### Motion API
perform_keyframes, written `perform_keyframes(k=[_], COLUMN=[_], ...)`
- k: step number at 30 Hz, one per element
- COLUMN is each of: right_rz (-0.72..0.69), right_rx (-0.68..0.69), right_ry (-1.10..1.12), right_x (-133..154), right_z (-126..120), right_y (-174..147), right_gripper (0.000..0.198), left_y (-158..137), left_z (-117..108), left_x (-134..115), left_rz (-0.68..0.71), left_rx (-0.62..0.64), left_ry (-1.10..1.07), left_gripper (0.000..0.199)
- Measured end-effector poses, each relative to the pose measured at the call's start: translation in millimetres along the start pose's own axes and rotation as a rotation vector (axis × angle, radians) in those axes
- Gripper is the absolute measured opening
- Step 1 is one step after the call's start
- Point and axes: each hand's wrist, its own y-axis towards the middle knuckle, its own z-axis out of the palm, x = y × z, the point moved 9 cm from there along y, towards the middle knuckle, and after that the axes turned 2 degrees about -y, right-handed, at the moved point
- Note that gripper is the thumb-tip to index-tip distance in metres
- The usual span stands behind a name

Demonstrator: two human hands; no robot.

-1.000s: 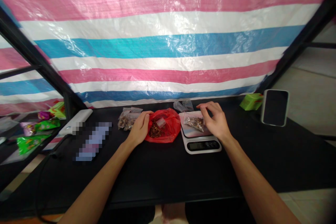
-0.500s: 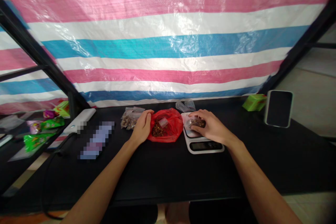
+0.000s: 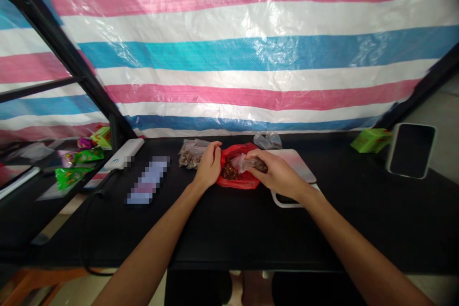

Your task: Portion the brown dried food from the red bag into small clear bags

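Observation:
My left hand (image 3: pixel 208 166) is closed on the left rim of a red plastic bag (image 3: pixel 247 184), which lies spread with its mouth up. Loose dark-brown and reddish dried bits (image 3: pixel 230 170) show inside it. Over the bag's right side, my right hand (image 3: pixel 278 172) grips a small clear plastic bag (image 3: pixel 258 165) partly filled with brown bits, its clear end pointing left toward the red bag's opening. Under and behind that hand is a white kitchen scale (image 3: pixel 299 165), its display mostly covered by the wrist.
Several filled clear bags (image 3: pixel 191 153) lie left of the red bag. Flat clear bags (image 3: pixel 268 140) rest behind it. A phone (image 3: pixel 148 179) and a white power bank (image 3: pixel 125 153) with a cable are left; a propped device (image 3: pixel 411 150) and green box (image 3: pixel 371 140) stand right.
My right hand has lifted the small clear bag off the scale and brought it left over the red bag. My left hand stays at the red bag's rim. The view has shifted slightly.

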Motion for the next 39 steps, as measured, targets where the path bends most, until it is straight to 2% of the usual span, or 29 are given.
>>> perform_keyframes(k=[3, 7, 14, 19, 21, 33, 36, 39], right_rz=[-0.082, -0.105, -0.056, -0.05, -0.054, -0.073, -0.069, -0.065], right_rx=[0.055, 0.04, -0.058, -0.077, -0.092, -0.114, -0.108, -0.13], right_ry=[-0.127, -0.175, -0.15, -0.059, -0.046, -0.21, -0.219, -0.164], right_x=[8.7, 4.6, -1.4, -11.3, -13.7, -5.3, -3.7, -7.8], right_z=[16.5, 22.5, 10.1, 2.1, -0.1, 5.8, 6.6, -5.2], right_y=[7.7, 9.7, 6.1, 1.4, -0.3, -0.4, -0.6, -2.4], right_gripper=[0.026, 0.039, 0.04, 0.029, 0.03, 0.047, 0.044, 0.039], left_y=[0.1, 0.0, 0.6, 1.3, 1.6, 1.1, 1.5, 1.8], left_z=[-0.2, 0.9, -0.2, 0.6, 0.6, -1.7, -1.0, -0.8], left_x=[0.4, -0.9, -1.5, -0.1, -0.3, -0.3, 1.1, 2.0], left_rz=[-0.001, -0.001, -0.008, -0.012, -0.008, -0.019, -0.017, -0.016], left_rx=[-0.003, 0.007, 0.007, 0.016, 0.017, -0.004, -0.003, -0.006], left_ry=[-0.008, -0.009, -0.001, -0.006, -0.006, -0.011, -0.013, -0.018], left_gripper=[0.029, 0.028, 0.028, 0.028, 0.027, 0.027, 0.028, 0.029])
